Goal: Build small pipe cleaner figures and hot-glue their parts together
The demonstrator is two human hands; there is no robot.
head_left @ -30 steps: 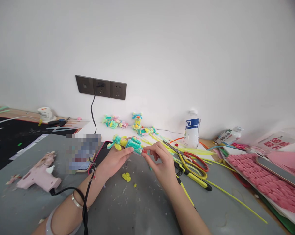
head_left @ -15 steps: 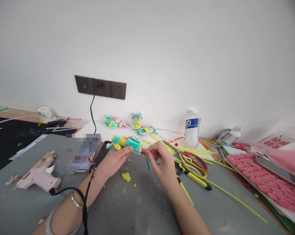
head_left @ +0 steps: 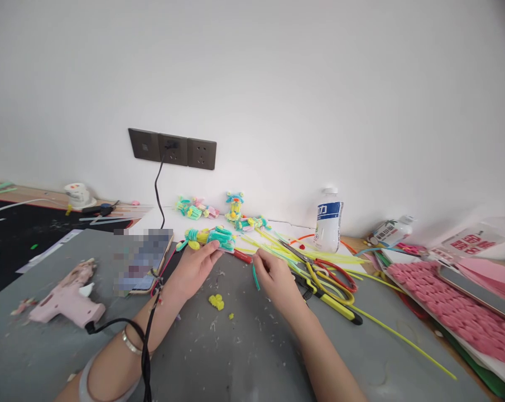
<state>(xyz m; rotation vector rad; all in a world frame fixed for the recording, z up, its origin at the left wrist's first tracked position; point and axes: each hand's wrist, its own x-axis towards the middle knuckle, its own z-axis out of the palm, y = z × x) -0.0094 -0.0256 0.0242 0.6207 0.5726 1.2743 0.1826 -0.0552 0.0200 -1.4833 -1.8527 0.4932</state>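
My left hand (head_left: pixel 193 269) grips a small figure of teal and yellow pipe cleaners (head_left: pixel 208 237) above the grey mat (head_left: pixel 244 352). A short red pipe cleaner (head_left: pixel 243 256) sticks out of the figure toward the right. My right hand (head_left: pixel 275 279) has its fingers curled at that red end, and a short teal piece (head_left: pixel 255 276) hangs beside them. A black cord (head_left: pixel 145 346) crosses my left wrist.
A pink glue gun (head_left: pixel 66 301) lies at the left on the mat. A phone (head_left: pixel 145 261) lies by my left hand. Scissors (head_left: pixel 319 271), a yellow knife (head_left: pixel 333 304) and yellow pipe cleaners (head_left: pixel 331 258) lie right. A white bottle (head_left: pixel 328 220) and finished figures (head_left: pixel 234 207) stand by the wall.
Both hands have moved away from me and lower toward the mat. The figure has turned flatter and the red piece now shows longer between my hands.
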